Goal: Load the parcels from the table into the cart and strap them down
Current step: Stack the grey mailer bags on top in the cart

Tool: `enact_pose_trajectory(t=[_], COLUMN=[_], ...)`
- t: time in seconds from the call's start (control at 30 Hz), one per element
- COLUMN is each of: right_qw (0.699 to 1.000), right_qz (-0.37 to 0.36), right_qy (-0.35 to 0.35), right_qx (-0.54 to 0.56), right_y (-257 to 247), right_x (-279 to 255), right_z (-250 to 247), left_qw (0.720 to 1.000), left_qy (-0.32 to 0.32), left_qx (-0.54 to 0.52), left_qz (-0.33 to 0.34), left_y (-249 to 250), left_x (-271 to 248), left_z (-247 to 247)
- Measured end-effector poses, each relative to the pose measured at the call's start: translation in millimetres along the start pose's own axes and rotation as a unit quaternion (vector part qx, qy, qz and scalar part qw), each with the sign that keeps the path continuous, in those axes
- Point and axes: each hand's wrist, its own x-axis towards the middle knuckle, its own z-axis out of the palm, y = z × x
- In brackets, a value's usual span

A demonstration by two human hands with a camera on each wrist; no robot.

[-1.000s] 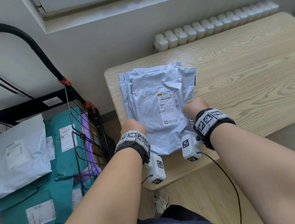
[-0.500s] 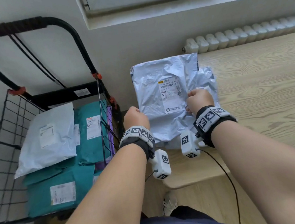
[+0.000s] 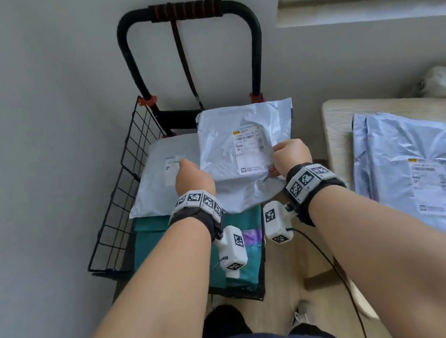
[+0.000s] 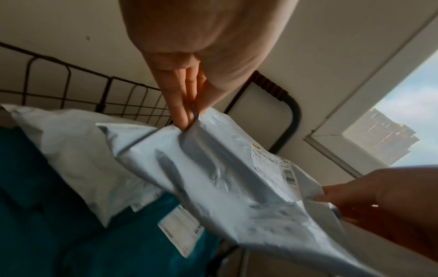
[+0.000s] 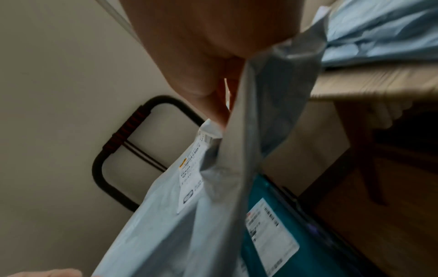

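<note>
Crinkled grey poly parcel (image 3: 231, 151), both hands pinching edges

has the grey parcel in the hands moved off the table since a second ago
Yes. The grey parcel, pinched by the left hand and right hand, has gone left off the table and now hangs over the cart.
</note>
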Motion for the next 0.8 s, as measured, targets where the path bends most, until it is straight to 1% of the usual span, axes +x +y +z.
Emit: enact_pose_trajectory(t=[0.13, 0.23, 0.33, 0.5, 0.57, 0.63, 0.67, 0.73, 0.8], right_qw=[0.999, 0.997, 0.995, 0.994, 0.994, 0.992, 0.991, 0.983, 0.974], right_qz=[0.029, 0.050, 0.065, 0.089, 0.093, 0.105, 0.113, 0.152, 0.171], right_qy=[-0.031, -0.049, -0.052, -0.031, -0.015, -0.003, -0.005, -0.042, -0.064], right_qx=[-0.014, -0.036, -0.056, -0.062, -0.059, -0.064, -0.075, -0.099, -0.137], right_y=[-12.2, -12.3, -13.6, -12.8, -10.2, -5.4, -3.4, -3.8, -3.5], right_x=[19.6, 38.6, 55.5, 79.9, 91.0, 97.3, 97.0, 91.1, 84.6], right_z=[63.0, 101.4, 126.3, 147.0, 149.5, 149.4, 150.0, 148.6, 147.1], left_qw=[0.998, 0.995, 0.989, 0.975, 0.968, 0.956, 0.947, 0.926, 0.912], left_qy=[-0.018, -0.056, -0.095, -0.156, -0.183, -0.225, -0.252, -0.308, -0.340], left_qx=[0.055, 0.086, 0.116, 0.149, 0.159, 0.174, 0.187, 0.211, 0.225], left_qz=[0.008, 0.009, 0.018, 0.061, 0.068, 0.071, 0.067, 0.054, 0.045], left_y=[-28.9, -43.2, -51.5, -59.1, -59.8, -59.9, -60.9, -65.5, -71.2], left_x=[50.7, 87.7, 121.6, 160.5, 168.5, 171.4, 170.6, 164.9, 159.7], left_z=[-20.7, -23.9, -18.5, 1.5, 10.5, 19.9, 24.4, 32.0, 37.1])
